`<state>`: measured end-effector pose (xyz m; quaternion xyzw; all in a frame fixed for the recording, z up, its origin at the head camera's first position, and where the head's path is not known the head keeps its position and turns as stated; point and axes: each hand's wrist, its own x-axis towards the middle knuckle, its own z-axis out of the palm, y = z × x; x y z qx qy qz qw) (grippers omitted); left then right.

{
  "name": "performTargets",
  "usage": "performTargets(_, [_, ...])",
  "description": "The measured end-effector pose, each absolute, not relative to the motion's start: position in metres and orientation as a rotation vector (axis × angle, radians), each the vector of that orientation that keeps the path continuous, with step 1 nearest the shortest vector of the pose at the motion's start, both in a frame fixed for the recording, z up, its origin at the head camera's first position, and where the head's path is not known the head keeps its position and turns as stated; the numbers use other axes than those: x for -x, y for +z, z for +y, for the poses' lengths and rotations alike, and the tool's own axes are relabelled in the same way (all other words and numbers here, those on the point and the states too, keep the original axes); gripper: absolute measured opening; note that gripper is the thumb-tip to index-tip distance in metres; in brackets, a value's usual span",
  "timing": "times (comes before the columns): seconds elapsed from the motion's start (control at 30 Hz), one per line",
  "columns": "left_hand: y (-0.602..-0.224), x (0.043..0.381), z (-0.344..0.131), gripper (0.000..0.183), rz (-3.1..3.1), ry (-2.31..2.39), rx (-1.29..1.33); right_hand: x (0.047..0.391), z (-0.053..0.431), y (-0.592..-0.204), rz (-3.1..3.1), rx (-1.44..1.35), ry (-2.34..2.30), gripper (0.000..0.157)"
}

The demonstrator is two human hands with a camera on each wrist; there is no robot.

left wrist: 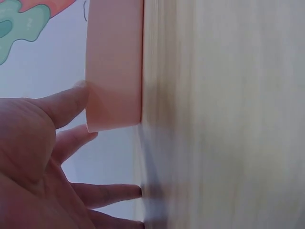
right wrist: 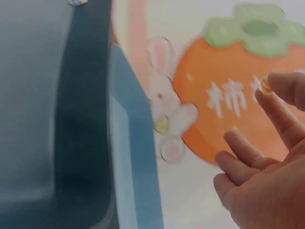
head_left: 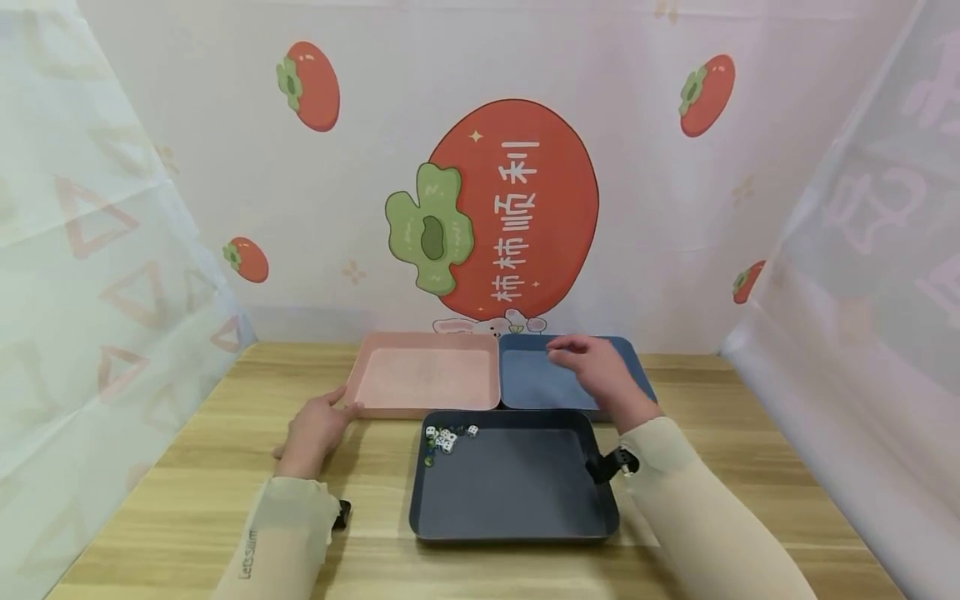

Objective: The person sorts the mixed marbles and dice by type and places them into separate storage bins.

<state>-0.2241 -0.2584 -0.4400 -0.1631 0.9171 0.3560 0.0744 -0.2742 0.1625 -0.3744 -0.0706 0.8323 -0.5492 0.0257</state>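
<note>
My left hand (head_left: 313, 429) is at the front left corner of the pink tray (head_left: 423, 375). In the left wrist view its thumb and index finger touch the tray's rim and corner, and the other fingers stretch down to the tabletop. Over the blue tray (head_left: 528, 379) hovers my right hand (head_left: 603, 375). Between thumb and index finger it pinches a small shiny glass marble (right wrist: 265, 87), its other fingers spread. The dark grey tray (head_left: 517, 487) lies in front, with several white dice (head_left: 447, 440) and a few greenish marbles (head_left: 429, 461) in its far left corner.
The pink and blue trays stand side by side at the back of the wooden table (head_left: 225, 467), against a backdrop (head_left: 645, 250) printed with persimmons. Pale sheets hang along both sides. The dark tray sits close in front of the other two.
</note>
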Motion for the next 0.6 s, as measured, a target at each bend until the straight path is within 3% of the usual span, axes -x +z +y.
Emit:
performTargets(0.2, [-0.437, 0.224, -0.258, 0.076, 2.768, 1.052, 0.474, 0.273, 0.203, -0.375, 2.399, 0.086, -1.983, 0.037])
performTargets(0.4, [-0.437, 0.223, -0.257, 0.076, 2.737, 1.039, 0.439, 0.256, 0.232, -0.38, 2.05, -0.023, -2.327, 0.009])
performTargets(0.6, [-0.441, 0.225, -0.257, 0.076, 2.754, 0.971, 0.451, 0.247, 0.245, -0.384, 1.989, -0.071, -2.45, 0.011])
